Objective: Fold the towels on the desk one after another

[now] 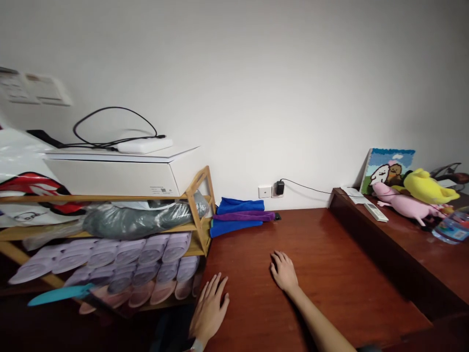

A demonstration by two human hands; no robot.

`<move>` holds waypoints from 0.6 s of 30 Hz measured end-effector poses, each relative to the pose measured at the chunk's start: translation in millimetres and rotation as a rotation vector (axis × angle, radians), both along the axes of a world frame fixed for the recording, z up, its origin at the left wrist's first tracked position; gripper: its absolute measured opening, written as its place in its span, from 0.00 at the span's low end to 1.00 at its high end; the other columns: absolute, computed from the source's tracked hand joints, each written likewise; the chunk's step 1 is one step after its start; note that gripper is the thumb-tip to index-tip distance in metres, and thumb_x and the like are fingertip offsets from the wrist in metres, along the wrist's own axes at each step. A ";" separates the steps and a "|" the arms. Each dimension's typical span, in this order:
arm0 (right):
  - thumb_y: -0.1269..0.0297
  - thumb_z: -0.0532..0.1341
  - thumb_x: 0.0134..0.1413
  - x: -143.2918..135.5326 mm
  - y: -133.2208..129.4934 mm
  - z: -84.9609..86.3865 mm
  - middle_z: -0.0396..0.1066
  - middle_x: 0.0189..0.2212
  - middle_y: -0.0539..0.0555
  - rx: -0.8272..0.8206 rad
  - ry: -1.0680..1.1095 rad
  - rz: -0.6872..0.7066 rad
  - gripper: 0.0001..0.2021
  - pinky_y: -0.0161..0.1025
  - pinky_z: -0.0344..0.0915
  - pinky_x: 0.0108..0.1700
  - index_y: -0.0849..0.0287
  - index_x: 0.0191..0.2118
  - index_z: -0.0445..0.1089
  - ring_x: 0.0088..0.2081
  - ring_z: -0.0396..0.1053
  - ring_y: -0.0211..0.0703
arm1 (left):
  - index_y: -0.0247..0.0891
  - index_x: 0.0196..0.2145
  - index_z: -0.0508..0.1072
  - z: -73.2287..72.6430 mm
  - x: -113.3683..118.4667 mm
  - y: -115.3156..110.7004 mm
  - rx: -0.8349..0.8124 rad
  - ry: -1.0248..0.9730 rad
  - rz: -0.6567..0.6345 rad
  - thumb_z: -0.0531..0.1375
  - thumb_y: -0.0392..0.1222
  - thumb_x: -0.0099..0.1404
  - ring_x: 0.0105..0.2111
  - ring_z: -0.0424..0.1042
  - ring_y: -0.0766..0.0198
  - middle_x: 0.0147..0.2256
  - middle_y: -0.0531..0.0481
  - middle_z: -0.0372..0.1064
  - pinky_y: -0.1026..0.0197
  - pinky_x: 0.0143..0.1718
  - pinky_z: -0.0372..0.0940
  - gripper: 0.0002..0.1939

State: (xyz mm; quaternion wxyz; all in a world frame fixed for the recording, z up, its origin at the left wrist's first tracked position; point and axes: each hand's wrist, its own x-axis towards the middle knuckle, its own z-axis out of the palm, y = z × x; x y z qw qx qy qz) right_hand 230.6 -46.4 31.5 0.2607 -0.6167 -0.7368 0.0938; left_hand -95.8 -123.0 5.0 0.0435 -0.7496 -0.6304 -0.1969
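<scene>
Both hands rest on a reddish-brown wooden table (252, 288). My left hand (209, 307) lies palm down along the left edge, fingers stretched and slightly spread, with a watch or band (197, 345) at the wrist. My right hand (284, 272) lies flat near the middle of the tabletop, its fingers a little curved and holding nothing. Beyond them, by the wall, lie folded cloths: a blue one (238, 205) at the back, a purple one (244, 216) and another blue one (234, 228) in front. Neither hand touches the cloths.
A wooden rack (201, 210) on the left holds lilac slippers (141, 249), a plastic-wrapped grey bundle (142, 220) and a white box (120, 176). A black charger (279, 187) sits in the wall socket. On the raised right ledge are a remote (376, 212), pink plush (406, 205) and yellow plush (428, 187).
</scene>
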 end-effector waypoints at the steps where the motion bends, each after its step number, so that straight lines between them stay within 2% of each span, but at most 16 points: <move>1: 0.60 0.53 0.70 0.1 -0.4 -0.8 0.69 0.66 0.58 0.002 -0.003 0.002 0.23 0.54 0.56 0.70 0.52 0.64 0.74 0.68 0.62 0.57 | 0.45 0.67 0.70 0.7 0.0 -0.3 -0.001 0.002 -0.004 0.52 0.47 0.73 0.70 0.63 0.53 0.70 0.46 0.64 0.44 0.71 0.61 0.28; 5: 0.61 0.54 0.70 0.3 1.8 -0.7 0.71 0.64 0.58 -0.003 -0.023 -0.009 0.21 0.52 0.58 0.67 0.51 0.62 0.74 0.65 0.64 0.57 | 0.45 0.67 0.70 2.6 -0.2 -1.5 -0.001 -0.001 -0.006 0.52 0.48 0.73 0.70 0.63 0.52 0.70 0.45 0.64 0.43 0.71 0.61 0.28; 8: 0.62 0.57 0.67 0.8 19.9 7.6 0.75 0.57 0.58 -0.050 0.016 -0.019 0.17 0.50 0.62 0.63 0.50 0.56 0.78 0.59 0.68 0.56 | 0.46 0.67 0.69 2.4 -0.4 -2.1 -0.003 -0.009 -0.007 0.52 0.48 0.73 0.70 0.63 0.51 0.70 0.46 0.64 0.42 0.71 0.61 0.28; 11: 0.67 0.59 0.62 -3.7 61.5 22.4 0.76 0.53 0.59 -0.110 0.203 0.004 0.15 0.46 0.64 0.62 0.54 0.51 0.79 0.55 0.72 0.53 | 0.46 0.68 0.69 1.1 -1.1 -2.7 -0.010 -0.011 -0.009 0.52 0.48 0.72 0.70 0.63 0.51 0.71 0.46 0.63 0.42 0.71 0.61 0.28; 14: 0.70 0.58 0.60 -17.7 119.0 37.3 0.77 0.53 0.59 -0.123 0.321 0.014 0.18 0.42 0.65 0.62 0.57 0.54 0.77 0.55 0.74 0.49 | 0.47 0.69 0.68 -2.6 -3.2 -3.1 -0.005 -0.016 -0.010 0.53 0.48 0.72 0.70 0.64 0.51 0.70 0.47 0.64 0.42 0.71 0.62 0.29; 18: 0.69 0.62 0.58 -43.4 187.1 49.3 0.76 0.56 0.61 -0.119 0.344 0.012 0.23 0.42 0.66 0.62 0.60 0.59 0.74 0.57 0.74 0.48 | 0.50 0.70 0.66 -12.1 -8.5 -2.9 0.015 -0.013 -0.018 0.54 0.48 0.71 0.70 0.64 0.50 0.71 0.49 0.62 0.41 0.70 0.63 0.31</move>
